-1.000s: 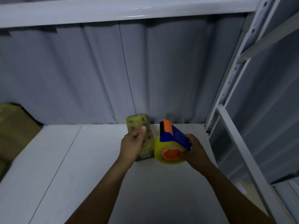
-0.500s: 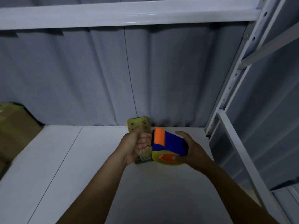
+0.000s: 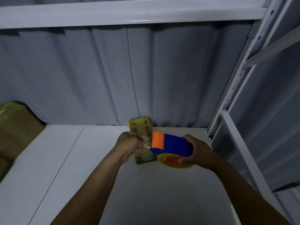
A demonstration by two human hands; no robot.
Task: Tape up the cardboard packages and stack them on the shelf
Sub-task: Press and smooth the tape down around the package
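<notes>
A small yellow-taped package (image 3: pixel 141 127) lies on the white shelf (image 3: pixel 81 168) close to the back wall. My right hand (image 3: pixel 197 151) grips a blue and orange tape dispenser (image 3: pixel 172 145) with a yellowish tape roll (image 3: pixel 176 164), held just above the package's right side. My left hand (image 3: pixel 133 143) is curled at the dispenser's orange front edge and pinches the clear tape end there. Both hands hide the package's middle.
Brown cardboard boxes (image 3: pixel 14 132) stand at the far left of the shelf. A white upper shelf beam (image 3: pixel 129 13) runs overhead. The perforated upright post (image 3: pixel 240 75) and side rail (image 3: pixel 243 143) close the right side. A grey corrugated wall is behind.
My left hand left the package top and closed on the tape end at the dispenser's front. My right hand tipped the dispenser from upright to flat and brought it leftward over the package.
</notes>
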